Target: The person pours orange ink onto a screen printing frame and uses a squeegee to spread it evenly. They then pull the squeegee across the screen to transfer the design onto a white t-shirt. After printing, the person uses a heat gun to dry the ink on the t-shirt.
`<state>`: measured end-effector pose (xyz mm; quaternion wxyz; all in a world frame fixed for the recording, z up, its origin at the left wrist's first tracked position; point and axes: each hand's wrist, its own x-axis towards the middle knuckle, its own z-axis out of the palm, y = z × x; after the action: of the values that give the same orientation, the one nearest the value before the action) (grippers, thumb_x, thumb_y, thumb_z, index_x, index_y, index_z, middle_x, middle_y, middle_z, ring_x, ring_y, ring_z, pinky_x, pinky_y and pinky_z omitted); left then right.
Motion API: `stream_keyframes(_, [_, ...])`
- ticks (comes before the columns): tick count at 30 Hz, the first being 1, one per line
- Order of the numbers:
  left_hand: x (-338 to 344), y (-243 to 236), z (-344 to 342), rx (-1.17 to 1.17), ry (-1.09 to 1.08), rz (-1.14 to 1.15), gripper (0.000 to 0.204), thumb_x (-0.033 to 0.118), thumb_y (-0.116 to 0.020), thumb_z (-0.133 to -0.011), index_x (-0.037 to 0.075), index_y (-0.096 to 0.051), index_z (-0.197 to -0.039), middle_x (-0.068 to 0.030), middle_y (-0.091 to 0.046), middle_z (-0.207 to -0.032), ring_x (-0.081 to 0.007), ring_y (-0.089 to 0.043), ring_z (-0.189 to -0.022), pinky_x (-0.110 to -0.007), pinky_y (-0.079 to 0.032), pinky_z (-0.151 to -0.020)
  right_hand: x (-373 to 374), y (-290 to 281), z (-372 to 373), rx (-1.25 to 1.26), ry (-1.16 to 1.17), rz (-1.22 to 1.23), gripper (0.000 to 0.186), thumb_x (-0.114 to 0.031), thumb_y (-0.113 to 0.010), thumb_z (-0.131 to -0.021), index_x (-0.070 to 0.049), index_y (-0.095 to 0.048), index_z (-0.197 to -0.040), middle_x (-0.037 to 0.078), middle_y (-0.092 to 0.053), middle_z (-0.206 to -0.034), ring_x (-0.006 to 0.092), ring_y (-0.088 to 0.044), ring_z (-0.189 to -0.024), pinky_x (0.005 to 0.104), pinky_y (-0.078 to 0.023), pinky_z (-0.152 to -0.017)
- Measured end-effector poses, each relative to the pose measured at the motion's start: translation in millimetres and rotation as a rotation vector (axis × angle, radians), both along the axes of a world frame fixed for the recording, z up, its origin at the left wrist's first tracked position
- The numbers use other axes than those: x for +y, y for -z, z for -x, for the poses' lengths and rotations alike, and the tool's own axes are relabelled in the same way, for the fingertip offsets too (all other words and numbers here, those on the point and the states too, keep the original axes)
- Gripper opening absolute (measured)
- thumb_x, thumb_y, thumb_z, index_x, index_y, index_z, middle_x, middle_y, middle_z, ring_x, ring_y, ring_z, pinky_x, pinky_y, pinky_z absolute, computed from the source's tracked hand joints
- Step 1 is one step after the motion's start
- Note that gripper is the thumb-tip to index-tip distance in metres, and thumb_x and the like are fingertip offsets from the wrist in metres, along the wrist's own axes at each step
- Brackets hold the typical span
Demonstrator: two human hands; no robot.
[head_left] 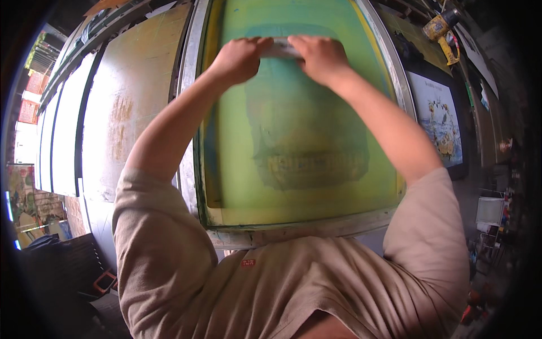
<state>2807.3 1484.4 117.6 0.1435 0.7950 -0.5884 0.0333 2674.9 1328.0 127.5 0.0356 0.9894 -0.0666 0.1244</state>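
Observation:
Both arms reach forward over a green screen-printing screen (240, 195) set in a pale frame (190, 73). Near its far part, my left hand (240, 58) and my right hand (322, 56) are closed on a short light-grey squeegee (280, 48), one at each end. The fingers partly cover it, and the hands look slightly smeared by motion. Below the hands, a dark, blurry stencil shape (310, 169) shows in the green mesh. Whether the squeegee's lower edge touches the mesh cannot be made out.
A worn, stained board (130, 107) lies left of the screen, beside white panels (65, 124). At the right are a colourful printed picture (437, 116) on a dark board and, farther back, a yellow and black power tool (443, 34). A dark chair-like object stands lower left.

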Motion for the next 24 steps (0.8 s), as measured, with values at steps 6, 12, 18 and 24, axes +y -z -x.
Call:
stream_keyframes(6, [74.9,2.9,100.0,-0.174,0.07,0.115,0.045,-0.002,-0.053,-0.072,0.002,-0.052,-0.116,-0.0155,-0.058,-0.114,-0.0334,-0.055,-0.109,-0.039,-0.054,-0.084,68.8,6.5,102.1,-0.215,-0.115,0.015,0.042,-0.004,-0.063,-0.068,-0.007,-0.06,-0.11,0.01,-0.065,-0.106,0.0285,-0.063,-0.093,0.0365,-0.054,-0.067])
stream_keyframes(12, [147.0,-30.6,191.5,0.018,0.144,-0.001,0.048,-0.001,-0.054,-0.067,-0.005,-0.053,-0.115,-0.0244,-0.058,-0.108,-0.0407,-0.057,-0.1,-0.04,-0.057,-0.068,132.6,-21.3,187.9,-0.106,-0.181,-0.089,0.027,-0.016,-0.056,-0.079,-0.006,-0.063,-0.103,0.014,-0.063,-0.104,0.0325,-0.062,-0.088,0.0337,-0.052,-0.057])
stream_keyframes(18, [160.4,-25.2,221.2,-0.027,0.117,0.019,0.035,0.011,-0.051,-0.078,-0.001,-0.057,-0.11,-0.0231,-0.06,-0.101,-0.0389,-0.061,-0.088,-0.037,-0.055,-0.064,150.3,-22.7,212.3,-0.094,-0.189,-0.076,0.024,-0.013,-0.052,-0.079,-0.005,-0.063,-0.099,0.016,-0.063,-0.099,0.0332,-0.062,-0.085,0.0305,-0.048,-0.051])
stream_keyframes(24, [84.4,-74.2,110.0,0.578,0.148,-0.322,0.036,0.006,-0.053,-0.068,0.009,-0.065,-0.101,-0.0174,-0.065,-0.079,-0.0319,-0.065,-0.077,-0.04,-0.053,-0.069,84.0,-89.5,120.6,0.518,0.012,-0.492,0.041,-0.014,-0.068,-0.063,-0.013,-0.066,-0.104,0.015,-0.067,-0.091,0.0307,-0.065,-0.083,0.0411,-0.052,-0.07])
